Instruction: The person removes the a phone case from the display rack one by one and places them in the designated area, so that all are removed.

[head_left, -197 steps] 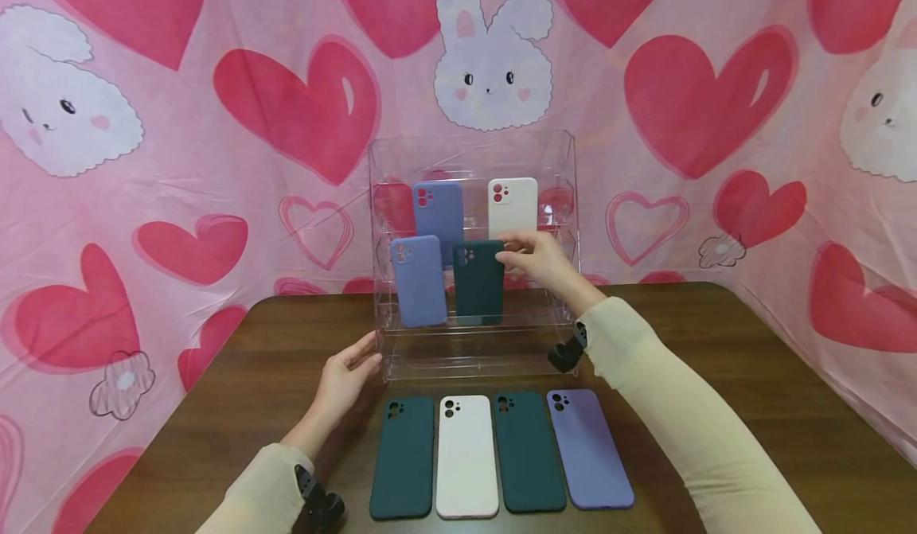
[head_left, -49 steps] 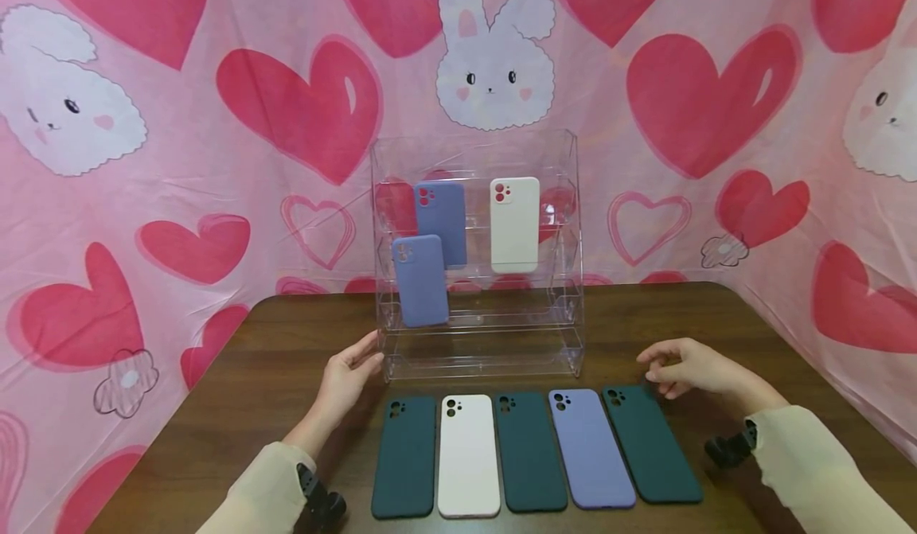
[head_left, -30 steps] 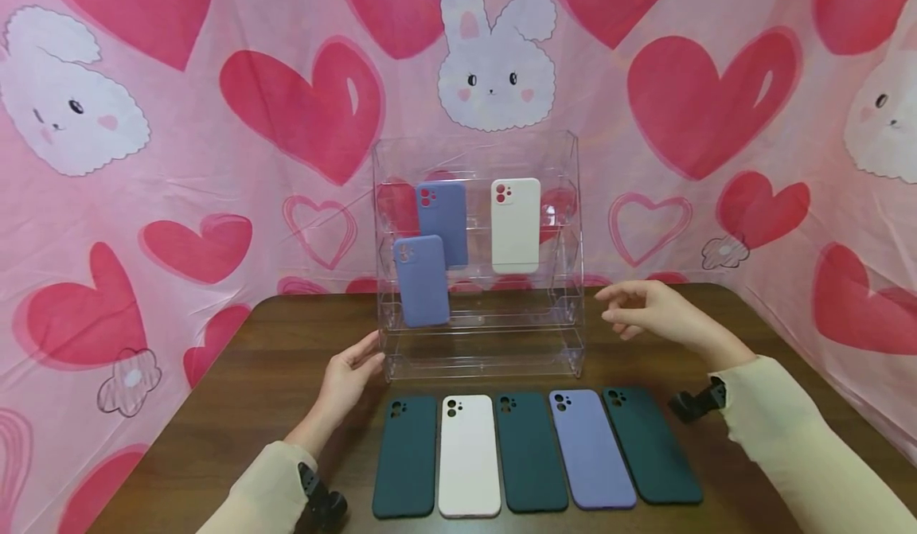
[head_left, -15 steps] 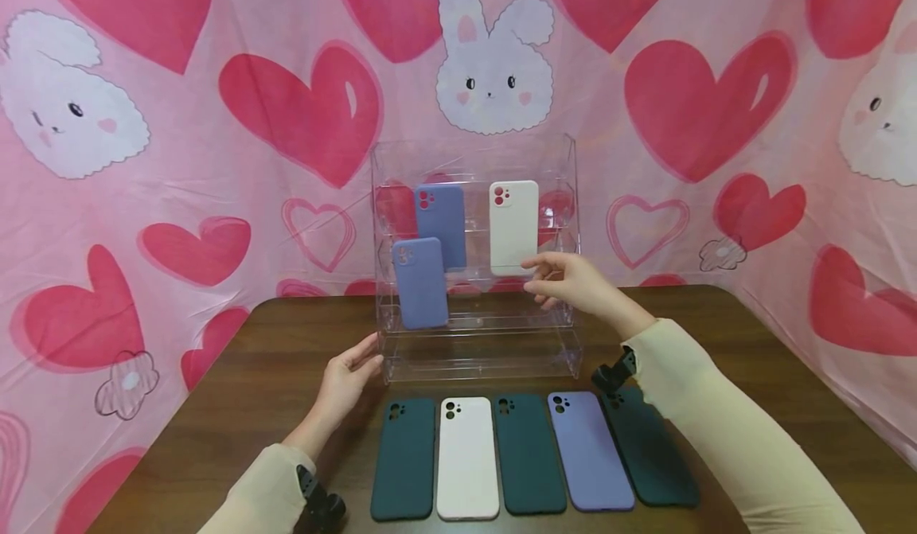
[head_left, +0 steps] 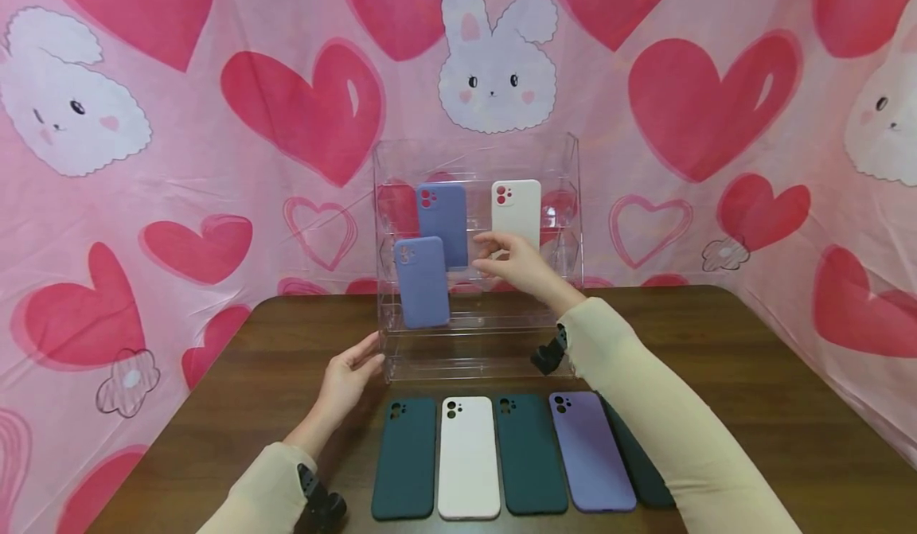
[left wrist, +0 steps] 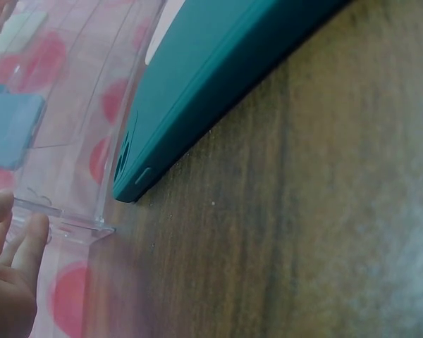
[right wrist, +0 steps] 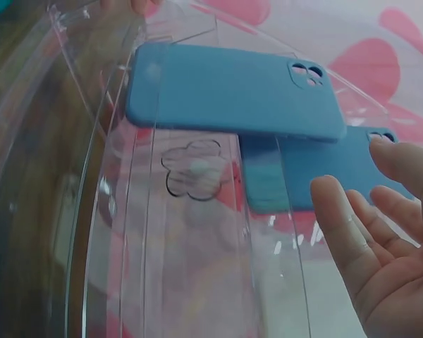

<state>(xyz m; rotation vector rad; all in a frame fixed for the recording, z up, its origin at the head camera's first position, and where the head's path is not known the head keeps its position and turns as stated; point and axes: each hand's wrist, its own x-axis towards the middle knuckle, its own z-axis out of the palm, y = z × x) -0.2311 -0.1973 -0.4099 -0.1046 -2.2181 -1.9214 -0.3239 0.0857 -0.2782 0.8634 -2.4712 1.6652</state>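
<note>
front blue phone case [head_left: 422,282] stands slightly tilted in our clear rack [head_left: 458,368], at eight o'clock from its middle, overlapping a lower corner of the rear blue case [head_left: 442,212], which we see at eleven o'clock. a racked white case [head_left: 519,209] stands at one o'clock, partly covered by our right hand [head_left: 519,263]. that hand hovers at four o'clock from the rear blue case; its fingers are loosely bent and parted, grasping nothing. our left hand [head_left: 345,379] touches the rack's side at seven o'clock with its fingertips; we cannot tell whether they pinch it. at six o'clock from the rack, we have a row lying on the brown table [head_left: 308,335]: left green case [head_left: 403,458], flat white case [head_left: 469,458], middle green case [head_left: 532,454], purple case [head_left: 591,450] and right green case [head_left: 634,461], partly hidden by our sleeve [head_left: 645,383]. at twelve o'clock, behind the rack, hangs pink cloth [head_left: 411,104] with hearts and rabbits.
</note>
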